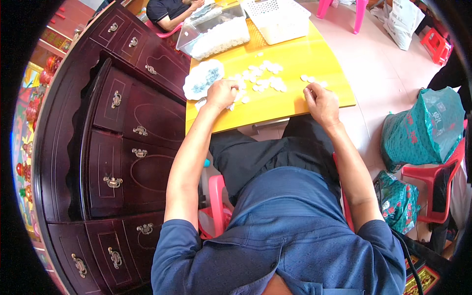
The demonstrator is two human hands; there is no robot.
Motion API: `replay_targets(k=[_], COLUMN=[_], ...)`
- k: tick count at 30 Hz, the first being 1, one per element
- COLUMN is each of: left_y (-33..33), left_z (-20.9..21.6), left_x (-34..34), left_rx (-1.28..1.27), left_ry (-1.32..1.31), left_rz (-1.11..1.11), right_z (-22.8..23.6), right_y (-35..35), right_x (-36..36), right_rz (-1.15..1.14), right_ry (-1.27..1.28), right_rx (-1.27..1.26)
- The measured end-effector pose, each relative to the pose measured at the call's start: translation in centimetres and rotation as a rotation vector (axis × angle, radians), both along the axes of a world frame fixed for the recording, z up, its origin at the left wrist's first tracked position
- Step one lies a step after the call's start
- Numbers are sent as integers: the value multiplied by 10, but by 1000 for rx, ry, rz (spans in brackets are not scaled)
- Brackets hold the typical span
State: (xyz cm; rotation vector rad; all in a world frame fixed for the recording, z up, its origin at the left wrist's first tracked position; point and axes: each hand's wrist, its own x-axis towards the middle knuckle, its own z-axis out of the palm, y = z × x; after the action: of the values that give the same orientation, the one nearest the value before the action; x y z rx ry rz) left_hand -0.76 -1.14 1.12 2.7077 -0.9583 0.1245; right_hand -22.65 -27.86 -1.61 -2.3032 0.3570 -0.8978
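Observation:
Small white round pieces [269,83] lie scattered over the yellow table [295,110]. My left hand [222,93] rests at the left edge of this scatter with its fingers curled down; whatever they hold is hidden. Beside it, an open white bag [203,78] shows small dark bits inside. Toward the table's right edge, my right hand [322,102] is closed, thumb and fingers drawn together, and I cannot make out what is in it. A few more white pieces [309,78] lie just beyond its fingers.
A clear plastic bin [216,39] heaped with white pieces and a white perforated basket [280,24] stand at the table's far end. Another person [169,12] sits beyond. A dark wooden cabinet [128,118] lines the left; teal bags [418,130] and a red chair [432,177] are at right.

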Motion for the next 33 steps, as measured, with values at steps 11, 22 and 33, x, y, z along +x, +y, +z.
replay_targets(k=[11,22,33], left_y=[-15,-29,-21], left_z=[6,10,-9], left_x=[-11,-85,-126], left_rx=[96,64,-141], left_ry=[51,45,14], left_rz=[-154,-308,-332], right_z=[2,-7,-16], right_y=[18,56,71], right_x=[2,6,17], right_rz=[76,235,278], right_ry=[7,38,121], right_rx=[18,8,-128])
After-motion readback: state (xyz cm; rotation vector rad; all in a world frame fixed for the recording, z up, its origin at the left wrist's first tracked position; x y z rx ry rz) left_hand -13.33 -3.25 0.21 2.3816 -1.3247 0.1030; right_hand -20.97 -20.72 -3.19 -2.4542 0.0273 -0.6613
